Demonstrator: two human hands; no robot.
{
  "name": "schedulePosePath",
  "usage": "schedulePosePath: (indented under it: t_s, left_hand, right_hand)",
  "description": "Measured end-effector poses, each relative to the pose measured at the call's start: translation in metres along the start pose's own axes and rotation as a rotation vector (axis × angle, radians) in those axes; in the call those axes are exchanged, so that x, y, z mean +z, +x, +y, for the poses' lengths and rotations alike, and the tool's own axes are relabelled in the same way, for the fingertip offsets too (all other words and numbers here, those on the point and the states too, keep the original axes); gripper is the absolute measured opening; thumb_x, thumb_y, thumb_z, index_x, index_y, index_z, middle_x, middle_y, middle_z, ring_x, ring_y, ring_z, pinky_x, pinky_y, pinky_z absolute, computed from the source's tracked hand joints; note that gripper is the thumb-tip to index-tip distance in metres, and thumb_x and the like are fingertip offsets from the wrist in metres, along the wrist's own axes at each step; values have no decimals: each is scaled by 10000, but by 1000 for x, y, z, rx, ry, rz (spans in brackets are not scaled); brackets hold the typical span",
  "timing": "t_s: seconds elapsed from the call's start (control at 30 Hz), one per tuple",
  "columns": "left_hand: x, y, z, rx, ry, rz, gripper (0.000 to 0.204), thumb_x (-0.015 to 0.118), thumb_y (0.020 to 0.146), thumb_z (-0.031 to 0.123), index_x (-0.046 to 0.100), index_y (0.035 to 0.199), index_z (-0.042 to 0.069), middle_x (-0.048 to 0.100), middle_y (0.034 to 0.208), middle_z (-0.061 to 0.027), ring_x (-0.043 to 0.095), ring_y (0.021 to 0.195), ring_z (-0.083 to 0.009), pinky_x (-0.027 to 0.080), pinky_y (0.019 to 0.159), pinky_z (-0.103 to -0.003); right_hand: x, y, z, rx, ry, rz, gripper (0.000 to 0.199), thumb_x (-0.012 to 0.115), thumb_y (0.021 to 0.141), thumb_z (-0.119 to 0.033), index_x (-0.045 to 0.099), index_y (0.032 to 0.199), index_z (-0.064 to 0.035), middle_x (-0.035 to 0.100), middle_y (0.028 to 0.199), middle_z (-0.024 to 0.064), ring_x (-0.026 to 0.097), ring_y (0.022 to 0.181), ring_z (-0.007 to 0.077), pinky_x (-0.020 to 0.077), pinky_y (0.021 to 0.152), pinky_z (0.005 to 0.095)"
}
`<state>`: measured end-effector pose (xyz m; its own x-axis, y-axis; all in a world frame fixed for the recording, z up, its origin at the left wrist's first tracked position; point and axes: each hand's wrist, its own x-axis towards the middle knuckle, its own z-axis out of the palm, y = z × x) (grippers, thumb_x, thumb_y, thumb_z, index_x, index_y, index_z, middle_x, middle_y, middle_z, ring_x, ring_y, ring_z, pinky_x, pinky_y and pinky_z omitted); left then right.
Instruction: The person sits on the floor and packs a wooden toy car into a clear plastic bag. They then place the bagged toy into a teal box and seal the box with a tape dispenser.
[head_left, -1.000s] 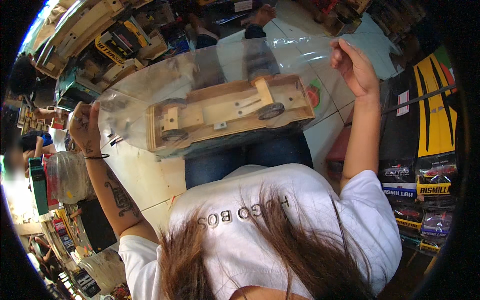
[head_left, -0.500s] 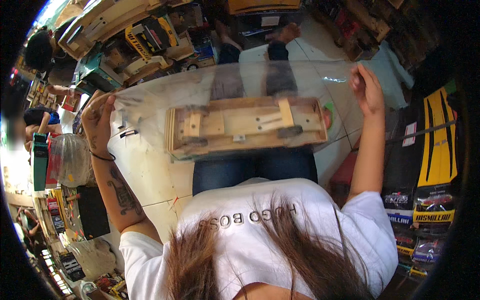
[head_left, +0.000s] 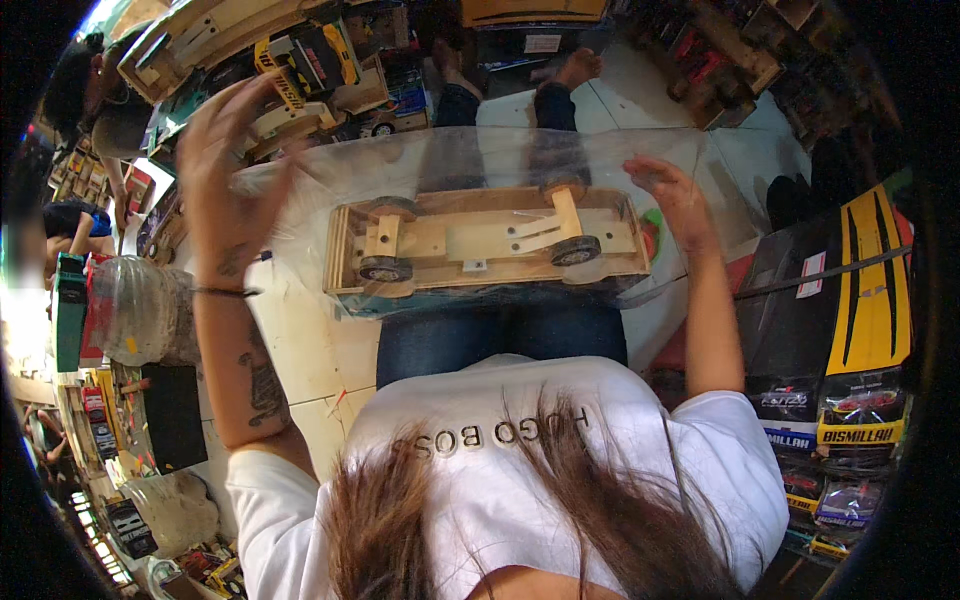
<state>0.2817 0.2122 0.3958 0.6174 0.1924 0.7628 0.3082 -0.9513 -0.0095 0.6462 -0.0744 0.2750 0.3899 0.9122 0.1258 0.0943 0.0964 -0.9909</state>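
Nearest: long brown hair [head_left: 385,500] over a white T-shirt [head_left: 690,480] with dark lettering across the chest. Next, dark blue jeans [head_left: 500,345].

Across the lap: one wooden toy truck [head_left: 480,242], underside up, lengthwise from left to right. Four dark wheels, two pale wooden axle blocks; teal colouring along the near lower side. Clear plastic [head_left: 505,152] covers it and spreads loosely past both ends.

Left hand [head_left: 230,165]: raised above the left end of the plastic, blurred, fingers wide apart, palm side toward the truck. Black band [head_left: 225,292] at the wrist, dark tattoo on the forearm. Right hand [head_left: 680,205]: beside the right end of the truck, apart from the wood, fingers bent a little; whether they pinch the plastic cannot be told through its haze.

Around: pale floor tiles [head_left: 310,345]; a red and green item [head_left: 652,230] just past the truck's right end. To the right, a stack of packed black and yellow toy trucks [head_left: 870,290]. To the left, a black panel [head_left: 172,420].

Farthest: bare feet [head_left: 578,68] beyond the truck; more wooden toy trucks [head_left: 195,50] at upper left.
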Motion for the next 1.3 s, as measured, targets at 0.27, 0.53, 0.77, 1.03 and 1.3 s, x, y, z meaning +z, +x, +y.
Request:
schedulePosePath:
  t_s: [0.27, 0.53, 0.77, 1.03, 1.3]
  left_hand:
    - [76, 46, 48, 191, -323, -668, 235, 612, 859, 276, 710, 887, 65, 662, 837, -134, 626, 831, -329, 483, 805, -422]
    - [45, 55, 44, 224, -395, -438, 218, 617, 865, 223, 667, 841, 11, 630, 803, -138, 605, 774, -332, 486, 718, -407]
    - [30, 35, 42, 247, -375, -425, 168, 653, 831, 191, 668, 809, 25, 620, 781, -107, 587, 784, -312, 459, 751, -389]
    - [44, 47, 56, 174, -355, -349, 178, 633, 824, 192, 683, 856, 24, 594, 737, -128, 574, 753, -319, 462, 732, -403]
    - [0, 13, -12, 211, -200, -273, 511, 787, 560, 290, 666, 992, 45, 631, 931, -120, 569, 911, -338, 438, 834, -417]
  right_hand:
    - [54, 12, -24, -107, -502, -380, 1138, 876, 488, -440, 335, 1431, -101, 363, 1440, 134, 313, 1355, 300, 260, 1120, 422]
    - [82, 6, -30, -78, -678, -130, 1022, 884, 503, -350, 426, 1375, -75, 493, 1302, 153, 450, 1235, 267, 323, 1064, 375]
    - [64, -4, -22, -170, -719, -190, 849, 813, 625, -345, 475, 1338, -29, 504, 1328, 181, 486, 1232, 277, 346, 1063, 404]
    - [12, -65, -42, -199, 585, 113, 597, 452, 939, -441, 496, 1252, 65, 625, 1080, 192, 625, 969, 266, 510, 829, 402]
    - [15, -44, -62, -5, 170, 351, 275, 554, 948, -274, 637, 878, -22, 614, 725, 28, 586, 608, 108, 486, 586, 240]
